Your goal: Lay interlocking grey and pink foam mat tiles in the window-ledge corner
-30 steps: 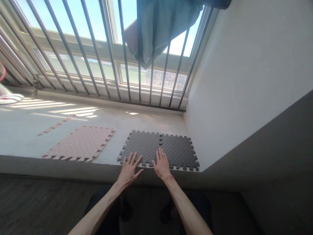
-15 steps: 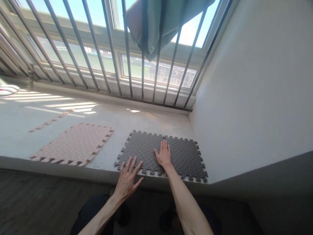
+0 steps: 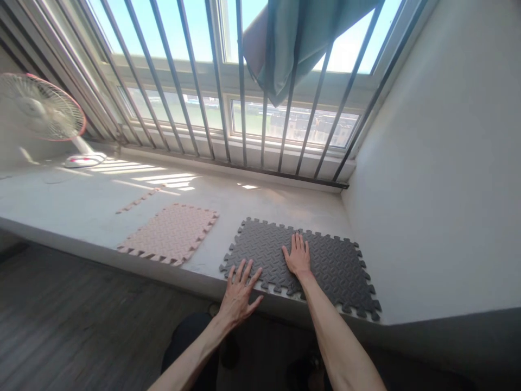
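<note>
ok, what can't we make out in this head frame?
- Grey foam mats: the seam between the two tiles is covered by the right hand.
- Left hand: whether its palm presses the mat or only the ledge edge can't be told.
- Fan: washed out by window glare, detail lost.
- Teal cloth: its top is cut off by the upper frame edge.

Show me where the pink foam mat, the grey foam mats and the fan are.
pink foam mat (image 3: pixel 170 239), head view, middle of its top face
grey foam mats (image 3: pixel 337 266), head view, bare top of the right tile
fan (image 3: pixel 43 108), head view, centre of the grille
</note>
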A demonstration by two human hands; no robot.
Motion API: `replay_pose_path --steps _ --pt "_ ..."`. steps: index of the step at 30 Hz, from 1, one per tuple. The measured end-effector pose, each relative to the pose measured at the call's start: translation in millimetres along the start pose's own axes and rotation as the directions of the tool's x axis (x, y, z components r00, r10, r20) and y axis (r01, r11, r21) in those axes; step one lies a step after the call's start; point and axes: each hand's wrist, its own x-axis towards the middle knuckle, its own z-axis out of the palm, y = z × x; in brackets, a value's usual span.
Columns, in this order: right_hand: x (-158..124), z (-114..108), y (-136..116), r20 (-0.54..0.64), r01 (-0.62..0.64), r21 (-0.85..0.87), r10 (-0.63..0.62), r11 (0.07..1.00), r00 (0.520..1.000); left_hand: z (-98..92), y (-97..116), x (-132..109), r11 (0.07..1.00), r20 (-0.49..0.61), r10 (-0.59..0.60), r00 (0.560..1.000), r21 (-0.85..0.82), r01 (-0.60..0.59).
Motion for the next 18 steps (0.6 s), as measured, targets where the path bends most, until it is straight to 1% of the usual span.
replay_pose_path --steps 3,5,6,7,8,9,10,11,12,14,16,17,18 --pt "-28 1 2 -0.055 0.056 -0.025 -0.058 0.998 0.997 -6.4 -8 1 0.998 0.028 0.049 0.998 -0.045 -0.048" --pt "-49 -1 5 -0.071 0.092 -0.030 -0.094 0.995 0.993 -11.4 -21 1 0.992 0.020 0.072 0.997 -0.105 -0.070" --pt "-59 -2 6 -0.078 0.107 -0.023 -0.108 0.994 0.991 -14.3 -30 -1 0.989 -0.002 0.058 0.998 -0.136 -0.058" --pt "-69 -3 8 -0.088 0.118 -0.009 -0.118 0.993 0.989 -17.8 -41 -4 0.987 -0.037 0.019 0.999 -0.160 -0.025" --pt "-80 -5 10 -0.104 0.127 0.014 -0.125 0.992 0.987 -22.1 -55 -8 0.984 -0.080 -0.048 0.996 -0.173 0.033" --pt "-91 -6 11 -0.127 0.136 0.044 -0.129 0.990 0.983 -27.4 -71 -13 0.978 -0.130 -0.141 0.981 -0.173 0.118" --pt "-105 -8 12 -0.159 0.147 0.082 -0.132 0.986 0.978 -33.7 -88 -19 0.961 -0.184 -0.251 0.950 -0.163 0.222" --pt "-119 -10 12 -0.196 0.164 0.124 -0.138 0.979 0.971 -41.0 -106 -25 0.931 -0.236 -0.361 0.902 -0.147 0.334" --pt "-136 -11 12 -0.234 0.188 0.167 -0.147 0.968 0.961 -49.0 -125 -32 0.885 -0.284 -0.466 0.838 -0.133 0.447" --pt "-175 -11 11 -0.289 0.252 0.242 -0.179 0.937 0.941 -66.0 -162 -44 0.772 -0.336 -0.624 0.705 -0.124 0.624" --pt "-218 -4 10 -0.296 0.308 0.290 -0.221 0.906 0.929 -81.4 -194 -51 0.635 -0.335 -0.757 0.560 -0.180 0.751" --pt "-240 4 10 -0.293 0.323 0.306 -0.235 0.896 0.927 -87.5 -208 -52 0.556 -0.311 -0.822 0.478 -0.251 0.793" --pt "-261 13 11 -0.291 0.333 0.316 -0.243 0.888 0.925 -92.2 -220 -51 0.454 -0.262 -0.888 0.379 -0.360 0.815"
